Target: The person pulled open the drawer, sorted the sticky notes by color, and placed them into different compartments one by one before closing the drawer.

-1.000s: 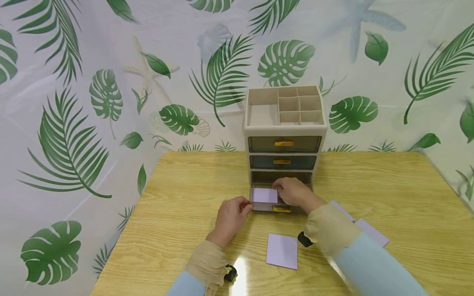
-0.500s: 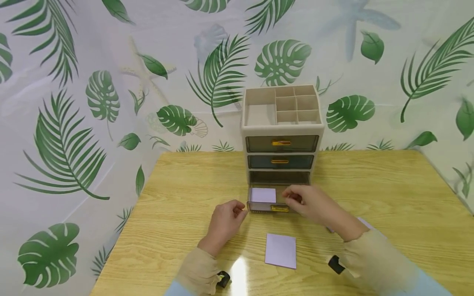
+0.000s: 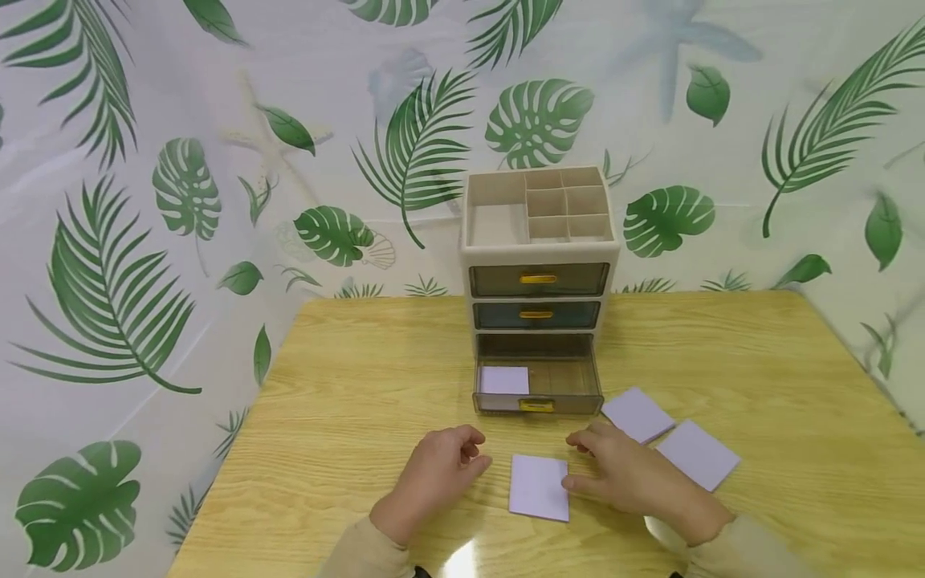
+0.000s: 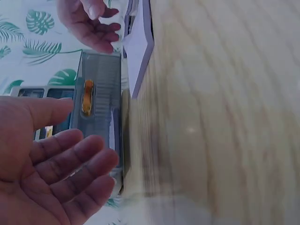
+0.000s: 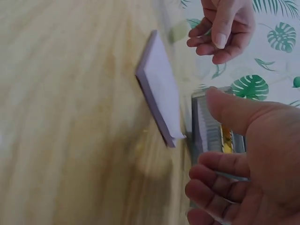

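Note:
A lilac pad of sticky notes (image 3: 539,488) lies on the table between my two hands. My right hand (image 3: 627,472) hovers at its right edge, thumb and fingers apart and holding nothing. To its left is my left hand (image 3: 438,475), fingers loosely bent with nothing in them; its palm (image 4: 42,178) faces the camera in the left wrist view. Behind them, the bottom drawer (image 3: 571,385) of a cream desk organizer is pulled out. Another lilac pad (image 3: 504,380) lies in the drawer's left part. In the right wrist view the near pad (image 5: 159,84) shows its thickness and a slightly lifted sheet corner.
Two more lilac pads, one nearer the drawer (image 3: 637,414) and one farther right (image 3: 698,454), lie beside my right hand. The organizer (image 3: 542,254) stands at the table's back, with two closed drawers and an open-topped divided tray. A leaf-patterned sheet (image 3: 405,241) hangs behind.
My right hand has left the drawer and come down to the pad in front. My left hand has let go of the drawer's front corner and moved back. The pad in the drawer stays put.

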Demonstrator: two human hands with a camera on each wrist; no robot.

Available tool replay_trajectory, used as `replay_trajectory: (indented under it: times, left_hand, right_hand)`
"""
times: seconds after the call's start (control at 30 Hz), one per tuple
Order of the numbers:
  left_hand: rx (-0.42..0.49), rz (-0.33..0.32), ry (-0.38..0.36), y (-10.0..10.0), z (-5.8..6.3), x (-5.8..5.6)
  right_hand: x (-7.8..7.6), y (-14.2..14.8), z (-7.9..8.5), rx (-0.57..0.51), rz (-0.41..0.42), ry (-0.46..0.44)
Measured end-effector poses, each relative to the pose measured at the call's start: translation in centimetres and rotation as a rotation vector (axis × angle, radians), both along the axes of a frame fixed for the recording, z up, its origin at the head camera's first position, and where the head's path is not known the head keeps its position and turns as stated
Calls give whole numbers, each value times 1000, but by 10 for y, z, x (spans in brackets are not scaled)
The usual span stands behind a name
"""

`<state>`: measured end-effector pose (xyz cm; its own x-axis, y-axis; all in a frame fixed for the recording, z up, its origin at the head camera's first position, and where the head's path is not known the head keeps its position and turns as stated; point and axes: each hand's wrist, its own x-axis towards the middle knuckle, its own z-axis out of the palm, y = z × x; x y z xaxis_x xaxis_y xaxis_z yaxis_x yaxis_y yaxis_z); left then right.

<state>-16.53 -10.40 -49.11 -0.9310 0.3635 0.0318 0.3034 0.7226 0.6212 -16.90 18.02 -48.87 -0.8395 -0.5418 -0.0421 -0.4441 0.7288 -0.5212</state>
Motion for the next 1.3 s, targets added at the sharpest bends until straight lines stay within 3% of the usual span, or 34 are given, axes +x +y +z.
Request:
replay_trajectory:
  times: [0.23,0.53,0.77,1.13,1.3]
  left_hand:
    - [-39,-45,-42,9,-8,11]
    - [-24,-26,-14,15,-16,17]
    - [-9,-21,-4,16,-19,17]
    - [14,-30,-7,18,-17,17]
    - [17,-21,11,18,-17,17]
  right_hand:
    - [11,-15,-13,108,-100,20]
    - [17,-27,-22,170,-90,84]
    - [18,-31,-23,145,-98,105]
    - [19,-32,-17,32,-112,-10]
    - [20,-30,-16,3,-86,15]
